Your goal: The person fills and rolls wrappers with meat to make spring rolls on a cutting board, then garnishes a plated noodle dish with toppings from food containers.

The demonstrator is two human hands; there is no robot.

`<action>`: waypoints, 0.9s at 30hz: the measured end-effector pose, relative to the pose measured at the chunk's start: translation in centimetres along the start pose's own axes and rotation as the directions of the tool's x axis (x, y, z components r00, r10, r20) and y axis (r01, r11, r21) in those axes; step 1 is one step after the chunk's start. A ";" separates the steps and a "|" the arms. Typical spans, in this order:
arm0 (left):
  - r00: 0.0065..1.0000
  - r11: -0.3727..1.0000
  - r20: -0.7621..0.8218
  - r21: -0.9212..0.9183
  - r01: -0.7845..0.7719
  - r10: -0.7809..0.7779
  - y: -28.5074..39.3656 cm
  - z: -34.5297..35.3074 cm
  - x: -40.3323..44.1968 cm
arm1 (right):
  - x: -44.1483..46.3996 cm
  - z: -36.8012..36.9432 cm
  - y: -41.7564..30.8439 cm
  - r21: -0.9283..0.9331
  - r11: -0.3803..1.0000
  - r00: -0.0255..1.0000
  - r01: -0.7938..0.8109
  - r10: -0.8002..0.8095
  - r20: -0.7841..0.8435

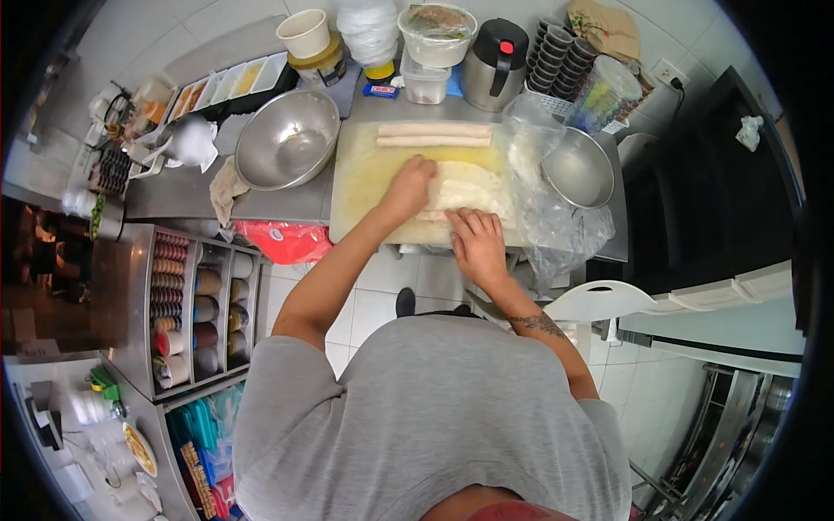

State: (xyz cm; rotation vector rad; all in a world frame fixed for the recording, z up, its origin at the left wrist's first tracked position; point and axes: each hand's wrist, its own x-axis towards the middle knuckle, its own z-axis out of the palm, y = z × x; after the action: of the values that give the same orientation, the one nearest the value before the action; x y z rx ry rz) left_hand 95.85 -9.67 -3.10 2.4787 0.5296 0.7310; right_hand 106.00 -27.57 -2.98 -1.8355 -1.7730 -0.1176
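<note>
On a yellowish cutting board lies a pale, flat sheet of food with a whitish layer over it, its exact kind unclear. My left hand is at the sheet's left end, fingers curled and closed; what they pinch, if anything, is hidden. Along the near edge, where a narrow pinkish strip shows, my right hand rests with its fingers stretched out over the sheet. Two long pale rolls lie side by side at the board's far edge.
Left of the board stands a large steel bowl. Clear plastic bags and a round metal pan crowd the right. Behind are a thermos jug, plastic tubs and stacked dark cups. A red bag hangs at the front edge.
</note>
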 end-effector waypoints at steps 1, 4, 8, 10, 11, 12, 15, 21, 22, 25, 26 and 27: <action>0.997 0.996 -0.008 -0.060 -0.073 0.072 0.7 0.1 0.6 | 0.1 0.0 0.1 -0.004 1.000 1.000 0.007 -0.007 -0.004; 0.966 0.983 0.224 -0.156 -0.094 0.128 0.9 2.1 1.1 | 0.3 0.1 0.3 -0.022 1.000 1.000 -0.004 0.005 0.028; 0.998 0.994 0.045 0.099 0.048 -0.053 -1.0 2.7 4.0 | 0.6 0.2 0.9 0.001 1.000 1.000 -0.005 0.005 0.008; 0.988 0.998 0.142 -0.021 -0.058 0.061 -0.7 3.6 3.9 | 0.9 0.3 1.1 -0.008 1.000 1.000 -0.010 0.010 0.010; 0.975 0.991 0.191 -0.085 -0.100 0.115 -0.8 3.8 3.4 | 1.0 0.4 1.3 0.016 1.000 1.000 -0.008 0.008 0.005; 0.981 0.990 0.145 -0.071 -0.120 0.129 -0.8 3.7 3.1 | 1.1 0.5 1.6 0.042 0.999 1.000 -0.006 0.006 0.002; 0.998 0.966 -0.018 0.254 -0.054 0.060 -1.3 2.2 3.6 | 1.7 0.3 1.7 0.089 0.996 1.000 -0.019 0.018 0.004; 0.977 0.955 0.093 0.212 -0.206 0.190 0.4 1.0 0.6 | 2.0 0.1 2.3 0.174 0.984 0.999 -0.046 0.047 0.002; 0.984 0.946 0.111 0.279 -0.165 0.139 0.1 0.9 0.5 | 2.0 0.0 2.4 0.193 0.980 0.999 -0.048 0.049 -0.003; 0.970 0.958 0.240 0.267 -0.104 0.039 -1.1 1.8 2.4 | 2.0 -0.4 2.4 0.181 0.983 0.999 -0.030 0.026 0.020; 0.967 0.980 0.231 0.143 -0.139 0.104 -0.2 2.5 2.6 | 1.8 -0.1 2.9 0.121 0.992 0.999 -0.026 0.022 0.029; 0.965 0.986 0.211 0.030 -0.165 0.155 1.2 3.3 3.0 | 1.3 0.4 3.6 0.074 0.997 0.999 -0.012 0.010 0.040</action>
State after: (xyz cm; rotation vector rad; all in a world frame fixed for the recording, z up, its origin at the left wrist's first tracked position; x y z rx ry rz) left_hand 100.34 -10.33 -3.67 2.6260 0.2740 0.5138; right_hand 109.43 -26.01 -3.97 -1.8062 -1.7699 -0.0115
